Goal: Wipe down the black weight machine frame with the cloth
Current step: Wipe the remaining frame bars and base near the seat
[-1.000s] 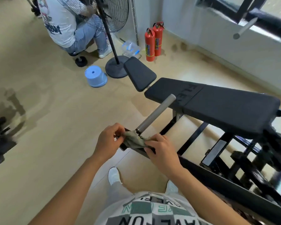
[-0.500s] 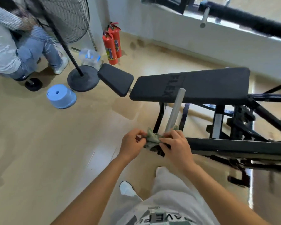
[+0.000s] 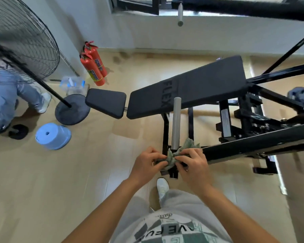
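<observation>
Clamped down on the cloth (image 3: 172, 157) with both hands
Pinched between left hand (image 3: 147, 163) and right hand (image 3: 193, 165), bunched round the foot of the grey peg (image 3: 176, 123) at the near end of the black frame (image 3: 253, 146)

Left hand (image 3: 147, 164), right hand (image 3: 194, 166) — pinch grips.

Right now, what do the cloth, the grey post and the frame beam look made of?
The cloth looks like soft woven fabric, grey-green and matte; it bunches and creases. The grey post is probably bare or brushed metal: a straight tube with a dull, even sheen. The frame beam is likely steel under glossy black paint or powder coat; light streaks reflect along its top face.
</observation>
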